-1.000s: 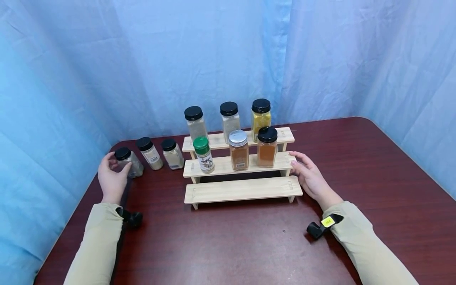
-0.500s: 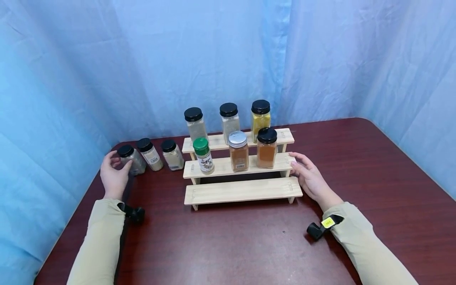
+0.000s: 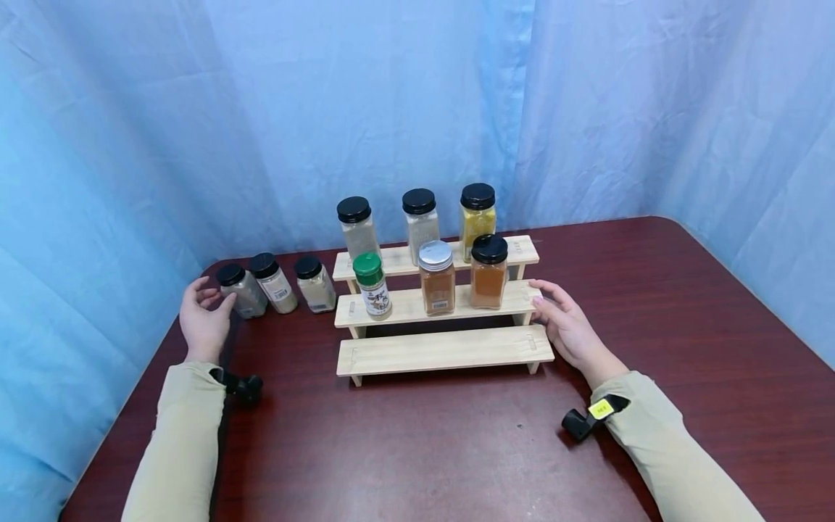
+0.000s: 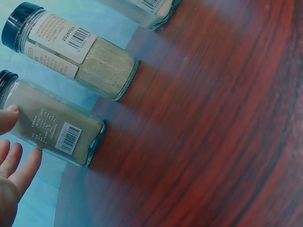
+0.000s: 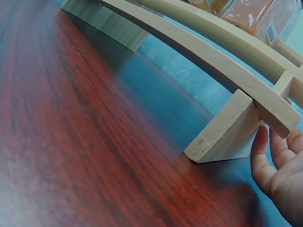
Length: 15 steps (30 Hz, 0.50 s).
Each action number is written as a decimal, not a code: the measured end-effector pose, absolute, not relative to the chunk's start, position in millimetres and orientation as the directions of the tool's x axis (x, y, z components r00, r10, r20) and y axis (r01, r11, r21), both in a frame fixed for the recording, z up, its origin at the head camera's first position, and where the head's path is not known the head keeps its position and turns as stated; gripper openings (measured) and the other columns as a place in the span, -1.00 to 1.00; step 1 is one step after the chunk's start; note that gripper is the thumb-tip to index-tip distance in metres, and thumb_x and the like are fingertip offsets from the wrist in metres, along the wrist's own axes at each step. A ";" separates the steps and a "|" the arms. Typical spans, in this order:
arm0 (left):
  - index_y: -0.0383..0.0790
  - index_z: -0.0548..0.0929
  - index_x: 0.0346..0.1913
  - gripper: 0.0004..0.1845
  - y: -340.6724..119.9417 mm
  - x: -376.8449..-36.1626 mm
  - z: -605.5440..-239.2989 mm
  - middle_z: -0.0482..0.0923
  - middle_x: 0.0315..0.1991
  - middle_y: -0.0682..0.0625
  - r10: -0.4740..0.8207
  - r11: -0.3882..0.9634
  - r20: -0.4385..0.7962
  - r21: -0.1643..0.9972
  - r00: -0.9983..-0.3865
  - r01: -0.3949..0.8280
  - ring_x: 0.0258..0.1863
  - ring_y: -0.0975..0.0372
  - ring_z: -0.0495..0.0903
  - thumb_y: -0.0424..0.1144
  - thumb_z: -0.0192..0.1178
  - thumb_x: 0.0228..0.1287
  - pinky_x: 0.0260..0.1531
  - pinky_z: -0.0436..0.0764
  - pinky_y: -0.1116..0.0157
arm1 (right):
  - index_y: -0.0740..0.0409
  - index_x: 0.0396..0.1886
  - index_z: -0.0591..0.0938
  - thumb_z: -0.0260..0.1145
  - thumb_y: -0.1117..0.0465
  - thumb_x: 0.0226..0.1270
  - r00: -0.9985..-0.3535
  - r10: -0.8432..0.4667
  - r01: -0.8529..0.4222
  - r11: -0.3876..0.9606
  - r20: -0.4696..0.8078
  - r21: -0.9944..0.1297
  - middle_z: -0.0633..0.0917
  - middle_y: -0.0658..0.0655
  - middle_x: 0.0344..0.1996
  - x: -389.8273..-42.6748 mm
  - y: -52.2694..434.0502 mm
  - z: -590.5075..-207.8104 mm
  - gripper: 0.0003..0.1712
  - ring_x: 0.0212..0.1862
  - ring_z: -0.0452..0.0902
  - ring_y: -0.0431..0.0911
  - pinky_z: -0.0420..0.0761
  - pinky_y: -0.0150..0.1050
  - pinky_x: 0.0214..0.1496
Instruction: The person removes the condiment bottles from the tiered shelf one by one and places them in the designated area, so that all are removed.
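- Head view: the left hand (image 3: 204, 322) had its thumb and fingers spread apart beside the grey jar (image 3: 248, 297); in the left wrist view the thumb overlapped the glass, though whether it touched could not be told.
- This jar stood on the table (image 3: 417, 449), just right of the fingertips, its long axis upright, black lid (image 3: 231, 274) on top; the left hand was much the nearer.
- Right of it, close by, stood the white-labelled jar (image 3: 280, 290), then a pale-filled jar (image 3: 318, 291).
- Farther right came the wooden rack (image 3: 443, 351), its two upper tiers bearing six containers.
- At its right end the right hand (image 3: 570, 330) touched the middle tier, fingers relaxed.
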<state>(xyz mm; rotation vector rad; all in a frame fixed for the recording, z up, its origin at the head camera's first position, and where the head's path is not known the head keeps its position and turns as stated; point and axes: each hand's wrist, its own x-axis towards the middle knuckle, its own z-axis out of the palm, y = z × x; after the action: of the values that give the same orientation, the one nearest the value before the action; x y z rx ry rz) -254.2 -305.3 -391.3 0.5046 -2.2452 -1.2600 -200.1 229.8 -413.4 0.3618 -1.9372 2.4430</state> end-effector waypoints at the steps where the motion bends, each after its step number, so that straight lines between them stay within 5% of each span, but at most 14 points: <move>1: -0.19 0.31 0.33 -0.43 -305.3 -254.4 -391.1 0.35 -0.14 0.12 -0.546 0.501 0.251 0.863 -0.799 -0.070 0.11 0.07 0.47 -0.33 0.19 0.27 0.12 0.50 0.13 | -0.15 0.05 0.47 0.06 0.23 0.46 -0.973 -0.140 -0.144 -0.238 0.181 -0.960 0.61 -0.14 -0.19 -199.9 229.7 -413.6 -0.74 -0.30 0.53 -0.32 0.52 -0.43 -0.17; 15: -0.17 0.32 0.32 -0.45 -300.4 -245.5 -383.6 0.32 -0.18 0.23 -0.541 0.467 0.233 0.882 -0.808 -0.058 0.07 0.17 0.49 -0.24 0.18 0.29 0.09 0.52 0.23 | -0.16 0.05 0.48 0.07 0.23 0.46 -0.974 -0.139 -0.142 -0.244 0.180 -0.959 0.62 -0.13 -0.21 -199.5 229.8 -412.6 -0.74 -0.31 0.53 -0.31 0.53 -0.43 -0.18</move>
<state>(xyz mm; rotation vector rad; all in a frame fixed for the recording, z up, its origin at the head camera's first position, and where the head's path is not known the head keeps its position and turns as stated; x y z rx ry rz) -245.5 -300.4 -383.6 0.4978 -2.2306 -1.3140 -199.5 229.8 -412.6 0.3592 -1.9303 2.4500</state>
